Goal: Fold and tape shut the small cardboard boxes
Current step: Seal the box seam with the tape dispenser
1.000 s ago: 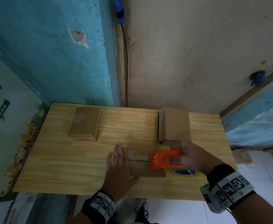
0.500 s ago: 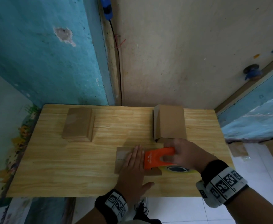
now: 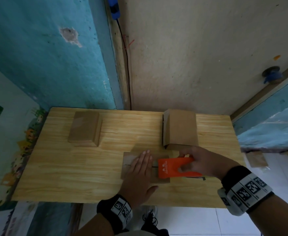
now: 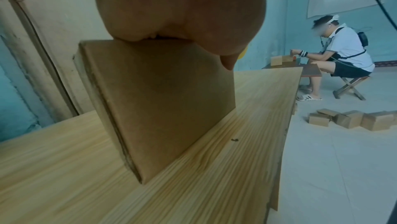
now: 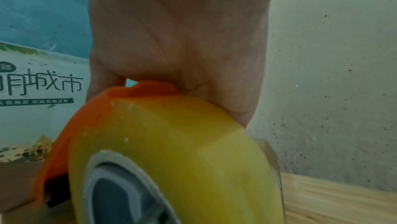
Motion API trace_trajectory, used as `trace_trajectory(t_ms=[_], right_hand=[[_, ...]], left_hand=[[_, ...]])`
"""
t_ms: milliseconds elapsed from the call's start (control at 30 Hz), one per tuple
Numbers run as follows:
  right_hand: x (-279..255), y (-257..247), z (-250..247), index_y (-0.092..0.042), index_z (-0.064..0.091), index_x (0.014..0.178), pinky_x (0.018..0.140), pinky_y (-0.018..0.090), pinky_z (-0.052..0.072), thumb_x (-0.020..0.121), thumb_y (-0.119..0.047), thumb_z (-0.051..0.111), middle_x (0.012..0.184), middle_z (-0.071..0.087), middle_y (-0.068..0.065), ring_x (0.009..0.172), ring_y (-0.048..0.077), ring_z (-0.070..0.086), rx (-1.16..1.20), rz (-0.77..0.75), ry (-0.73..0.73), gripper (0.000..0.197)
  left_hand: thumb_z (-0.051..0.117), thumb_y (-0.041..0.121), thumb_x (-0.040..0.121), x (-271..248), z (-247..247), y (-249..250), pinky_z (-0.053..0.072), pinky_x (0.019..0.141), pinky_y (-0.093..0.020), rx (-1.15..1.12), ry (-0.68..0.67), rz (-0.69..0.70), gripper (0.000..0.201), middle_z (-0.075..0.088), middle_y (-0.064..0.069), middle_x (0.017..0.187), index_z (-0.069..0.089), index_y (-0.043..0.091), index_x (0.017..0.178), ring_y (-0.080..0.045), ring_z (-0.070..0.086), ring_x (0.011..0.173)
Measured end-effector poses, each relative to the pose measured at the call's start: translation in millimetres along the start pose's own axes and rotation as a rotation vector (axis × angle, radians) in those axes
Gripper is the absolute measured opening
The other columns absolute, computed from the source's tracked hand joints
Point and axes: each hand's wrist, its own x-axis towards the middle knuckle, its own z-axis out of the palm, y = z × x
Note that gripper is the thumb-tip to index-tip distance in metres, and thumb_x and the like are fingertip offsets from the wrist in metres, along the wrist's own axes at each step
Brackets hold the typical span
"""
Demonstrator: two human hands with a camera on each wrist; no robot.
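Note:
A small cardboard box (image 3: 127, 160) lies near the front edge of the wooden table (image 3: 54, 167). My left hand (image 3: 139, 171) lies flat on its top, fingers straight and pressing down; in the left wrist view the palm (image 4: 163, 7) rests on the box (image 4: 159, 102). My right hand (image 3: 202, 162) grips an orange tape dispenser (image 3: 173, 167) at the box's right end, over the centre seam. The right wrist view shows the yellowish tape roll (image 5: 171, 151) in the orange dispenser (image 5: 90, 119), held by my right hand (image 5: 178, 41).
A closed cardboard box (image 3: 85, 128) sits at the table's back left, and a taller box (image 3: 180, 128) at the back right, just beyond my right hand. Walls stand right behind the table. Another person (image 4: 341, 52) works at a far table, with several boxes (image 4: 352, 120) on the floor.
My left hand slid from the box's left edge to lie flat on its top. The dispenser stayed near the box's right end, and the head view shifted.

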Motion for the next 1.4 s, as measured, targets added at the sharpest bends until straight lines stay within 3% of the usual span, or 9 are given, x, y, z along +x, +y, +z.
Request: trace_trajectory(t_ms=[233, 367, 467, 567, 667, 833, 1000, 1200, 1400], right_hand=[[-13.8, 36.9, -3.2, -0.042, 0.066, 0.092, 0.084, 0.044, 0.061, 0.070, -0.068, 0.075, 0.103, 0.068, -0.006, 0.088, 0.015, 0.070, 0.092, 0.045, 0.043, 0.035], [-16.9, 38.4, 4.6, -0.036, 0.065, 0.091, 0.070, 0.045, 0.063, 0.078, -0.058, 0.076, 0.099, 0.070, -0.001, 0.077, 0.018, 0.073, 0.122, -0.003, 0.071, 0.027], [-19.1, 42.0, 11.3, -0.031, 0.064, 0.093, 0.060, 0.052, 0.061, 0.082, -0.053, 0.076, 0.097, 0.069, 0.003, 0.071, 0.026, 0.072, 0.154, -0.020, 0.088, 0.027], [-18.2, 46.7, 14.9, -0.030, 0.062, 0.091, 0.068, 0.049, 0.061, 0.083, -0.052, 0.075, 0.095, 0.068, 0.000, 0.073, 0.017, 0.070, 0.147, -0.045, 0.104, 0.028], [-17.9, 48.8, 14.3, -0.028, 0.063, 0.094, 0.054, 0.035, 0.058, 0.088, -0.046, 0.076, 0.093, 0.068, -0.001, 0.067, 0.014, 0.069, 0.161, -0.054, 0.102, 0.023], [-19.8, 51.2, 13.6, -0.029, 0.064, 0.095, 0.050, 0.039, 0.059, 0.092, -0.053, 0.070, 0.093, 0.070, 0.002, 0.066, 0.023, 0.072, 0.169, -0.072, 0.085, 0.025], [-20.3, 56.7, 12.0, -0.023, 0.064, 0.097, 0.053, 0.042, 0.058, 0.095, -0.055, 0.066, 0.088, 0.074, 0.006, 0.064, 0.023, 0.074, 0.187, -0.067, 0.085, 0.032], [-20.0, 76.5, 12.8, -0.030, 0.067, 0.092, 0.062, 0.055, 0.062, 0.090, -0.062, 0.067, 0.089, 0.074, 0.002, 0.069, 0.024, 0.075, 0.200, -0.056, 0.088, 0.032], [-8.7, 79.1, 26.4, -0.029, 0.070, 0.085, 0.057, 0.054, 0.059, 0.087, -0.064, 0.066, 0.075, 0.073, -0.002, 0.058, 0.022, 0.071, 0.116, -0.052, 0.159, 0.035]], left_hand=[[0.046, 0.075, 0.087, 0.6, 1.9, -2.1, 0.016, 0.121, -0.050, 0.004, -0.019, 0.018, 0.108, 0.008, -0.021, 0.169, 0.019, -0.002, 0.158, -0.035, 0.014, 0.156], [0.043, 0.081, 0.082, 6.6, -4.3, 13.7, 0.012, 0.122, -0.052, -0.022, -0.044, -0.082, 0.117, 0.005, -0.026, 0.167, 0.017, -0.005, 0.158, -0.039, 0.007, 0.156], [0.038, 0.081, 0.085, 12.6, -2.9, 38.4, -0.001, 0.125, -0.049, -0.079, -0.054, -0.045, 0.120, -0.017, -0.024, 0.165, -0.003, -0.005, 0.157, -0.038, -0.013, 0.156], [0.041, 0.077, 0.089, 16.9, 3.3, 55.3, 0.004, 0.124, -0.049, -0.079, -0.013, 0.061, 0.112, -0.004, -0.023, 0.168, 0.007, -0.004, 0.159, -0.037, -0.001, 0.157], [0.045, 0.071, 0.092, 17.7, 3.9, 49.1, 0.015, 0.121, -0.048, -0.046, 0.025, 0.089, 0.102, 0.016, -0.023, 0.167, 0.023, -0.004, 0.157, -0.037, 0.016, 0.155], [0.040, 0.059, 0.102, 21.2, 13.6, 31.4, 0.021, 0.121, -0.044, -0.004, 0.092, 0.165, 0.080, 0.025, -0.017, 0.166, 0.034, 0.000, 0.155, -0.031, 0.027, 0.153], [0.041, 0.058, 0.098, 23.2, 15.2, 25.2, 0.035, 0.121, -0.044, 0.037, 0.081, 0.175, 0.080, 0.030, -0.016, 0.164, 0.035, 0.002, 0.155, -0.029, 0.031, 0.152], [0.045, 0.055, 0.097, 23.0, 12.3, 24.2, 0.023, 0.119, -0.042, 0.050, 0.095, 0.180, 0.078, 0.029, -0.015, 0.165, 0.036, 0.003, 0.155, -0.028, 0.030, 0.152], [0.049, 0.052, 0.098, 20.9, 9.6, 26.2, 0.019, 0.122, -0.041, -0.009, 0.091, 0.175, 0.080, 0.021, -0.013, 0.168, 0.027, 0.004, 0.159, -0.027, 0.021, 0.155]])
